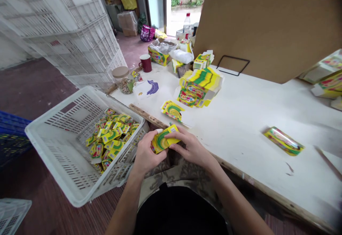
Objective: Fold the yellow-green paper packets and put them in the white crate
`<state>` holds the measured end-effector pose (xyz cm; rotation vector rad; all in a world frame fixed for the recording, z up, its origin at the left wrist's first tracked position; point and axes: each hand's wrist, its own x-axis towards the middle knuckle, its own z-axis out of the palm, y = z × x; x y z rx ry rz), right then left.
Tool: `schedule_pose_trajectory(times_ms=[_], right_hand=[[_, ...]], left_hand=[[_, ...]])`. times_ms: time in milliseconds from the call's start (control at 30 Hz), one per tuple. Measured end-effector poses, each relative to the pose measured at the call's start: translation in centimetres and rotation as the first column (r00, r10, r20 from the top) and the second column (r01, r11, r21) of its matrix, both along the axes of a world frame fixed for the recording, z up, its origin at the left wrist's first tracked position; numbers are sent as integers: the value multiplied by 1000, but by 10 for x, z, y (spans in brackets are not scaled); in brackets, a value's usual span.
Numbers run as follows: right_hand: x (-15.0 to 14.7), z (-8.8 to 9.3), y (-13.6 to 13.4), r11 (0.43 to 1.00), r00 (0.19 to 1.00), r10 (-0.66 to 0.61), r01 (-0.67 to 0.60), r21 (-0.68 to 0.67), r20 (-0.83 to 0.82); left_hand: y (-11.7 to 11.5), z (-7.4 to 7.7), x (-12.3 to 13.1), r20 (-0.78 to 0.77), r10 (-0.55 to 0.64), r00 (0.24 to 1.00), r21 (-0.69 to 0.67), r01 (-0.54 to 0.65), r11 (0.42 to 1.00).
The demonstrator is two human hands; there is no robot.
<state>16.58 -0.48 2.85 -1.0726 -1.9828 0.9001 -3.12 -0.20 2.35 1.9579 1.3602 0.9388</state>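
Observation:
Between my hands, over the table's front edge, is a small yellow crayon box [163, 139] with a green arc on its face. My left hand [148, 153] wraps round its left end, the thumb along the top edge. On the right end, the fingers and thumb of my right hand [188, 145] pinch the box near its end flap. Just beyond my hands a flattened yellow carton [172, 111] lies on the white table [235, 121]. Behind it sits a fanned stack of flat yellow cartons [199, 88].
To my left stands a white crate [66, 178] with many yellow boxes [113, 135] in it. A jar [123, 81] and a red mug [145, 64] stand on the table's far left. A shiny wrapped pack [284, 141] lies at right. A big cardboard sheet [267, 21] rises behind.

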Motion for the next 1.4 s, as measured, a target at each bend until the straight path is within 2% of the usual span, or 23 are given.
schedule_pose_trajectory(times_ms=[167, 333, 467, 733, 1033, 1233, 1400], right_hand=[[-3, -3, -1, 1000, 999, -19, 20, -24, 50], [0, 0, -1, 999, 998, 33, -35, -28, -50], [0, -2, -3, 998, 994, -40, 36, -44, -105], [-2, -7, -3, 992, 989, -116, 111, -54, -93], [0, 11, -3, 979, 972, -203, 197, -60, -121], [-3, 5, -5, 988, 984, -147, 141, -61, -99], [-6, 4, -7, 989, 980, -141, 133, -61, -141]], left_hand=[[0, -2, 1, -42, 15, 999, 90, -11, 996], [1, -2, -1, -25, 5, 1000, 46, -4, 999], [1, 0, 1, -22, -5, 1000, 33, 6, 999], [-2, -1, 5, -26, 2, 1000, 64, 0, 998], [-6, 0, 11, -37, -60, 997, -71, 58, 996], [-4, -7, 11, -162, 15, 987, 63, -5, 998], [-3, -8, 8, -172, 23, 985, 143, 1, 990]])
